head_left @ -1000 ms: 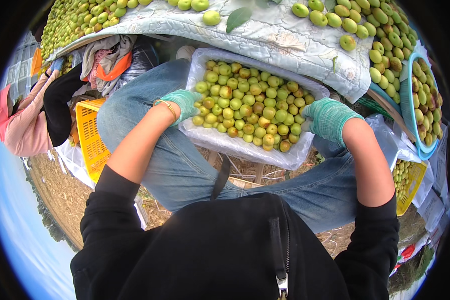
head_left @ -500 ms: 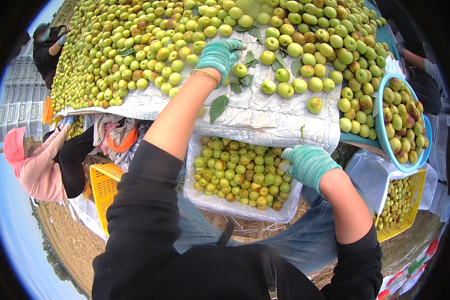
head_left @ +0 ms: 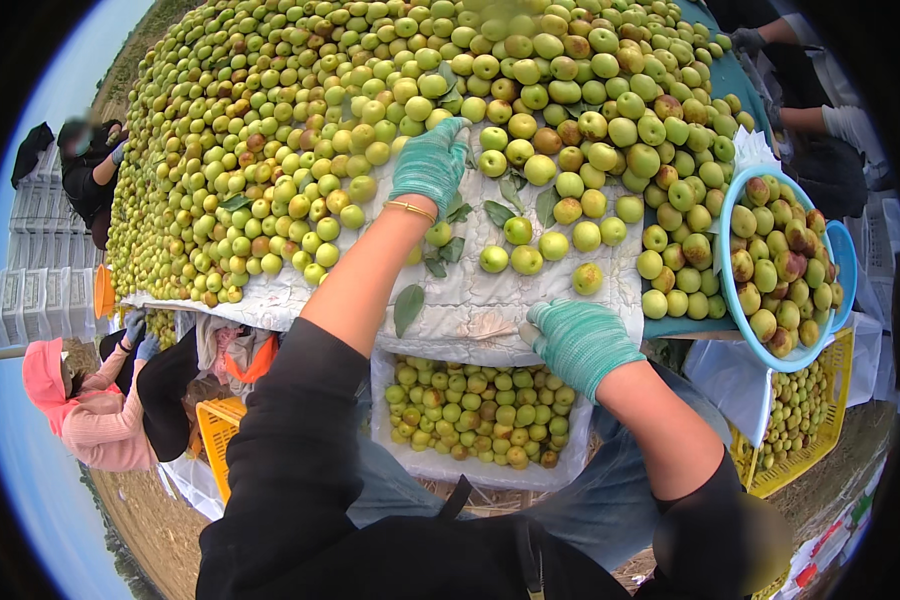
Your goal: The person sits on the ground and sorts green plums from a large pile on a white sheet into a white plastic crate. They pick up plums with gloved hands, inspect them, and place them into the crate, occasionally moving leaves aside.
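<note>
Small green jujubes, many with brown blotches, lie heaped over a table. My left hand, in a teal knit glove, reaches to the heap's near edge above a pale quilted cloth. Its fingers curl down beside the fruit, and what they hold, if anything, is hidden. My right hand, gloved alike, hangs above the cloth's front edge with fingers bent in; their grasp is hidden too. Below the edge, between my knees, a lined crate is filled with jujubes. A few jujubes and leaves lie loose between my hands.
At right, a light-blue basin of browner jujubes stands by the table edge, above a yellow crate of jujubes. Another yellow crate is at left. A person in pink sits at left; other people work at far left and right.
My right hand has moved from over the crate's fruit up to the cloth's front edge. My left hand has shifted slightly left and down in the picture. The whole view has tilted a little.
</note>
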A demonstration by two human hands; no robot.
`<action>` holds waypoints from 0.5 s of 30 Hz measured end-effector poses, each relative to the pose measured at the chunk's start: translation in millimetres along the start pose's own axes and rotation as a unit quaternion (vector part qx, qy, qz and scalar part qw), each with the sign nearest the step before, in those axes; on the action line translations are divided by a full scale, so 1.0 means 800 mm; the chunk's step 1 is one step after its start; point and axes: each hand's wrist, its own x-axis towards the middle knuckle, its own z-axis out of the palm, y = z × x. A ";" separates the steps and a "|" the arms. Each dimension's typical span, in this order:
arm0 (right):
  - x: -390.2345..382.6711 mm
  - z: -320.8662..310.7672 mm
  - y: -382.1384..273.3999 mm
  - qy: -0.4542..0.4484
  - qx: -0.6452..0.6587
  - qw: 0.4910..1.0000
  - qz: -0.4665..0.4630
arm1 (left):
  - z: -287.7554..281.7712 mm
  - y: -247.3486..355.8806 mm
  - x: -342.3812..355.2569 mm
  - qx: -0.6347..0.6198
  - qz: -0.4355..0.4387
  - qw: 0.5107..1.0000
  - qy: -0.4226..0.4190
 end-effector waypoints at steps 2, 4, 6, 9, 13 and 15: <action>0.006 -0.002 0.001 0.000 0.000 1.000 0.007 | 0.012 0.002 0.036 0.078 0.119 0.984 -0.105; 0.010 -0.004 0.002 0.013 0.007 1.000 0.015 | 0.020 0.005 0.062 0.116 0.103 0.947 -0.280; 0.013 -0.008 0.003 0.019 0.020 0.999 0.025 | 0.016 0.010 0.062 0.162 0.075 0.929 -0.323; 0.022 -0.019 0.006 0.070 0.167 0.982 0.059 | -0.009 0.029 0.027 0.139 0.051 0.954 -0.263; 0.042 -0.035 0.010 0.130 0.808 0.551 0.164 | -0.019 0.074 -0.024 -0.205 0.122 0.924 -0.298; 0.047 -0.042 0.016 0.020 0.905 0.403 0.131 | -0.005 0.090 -0.011 -0.237 0.077 0.936 -0.250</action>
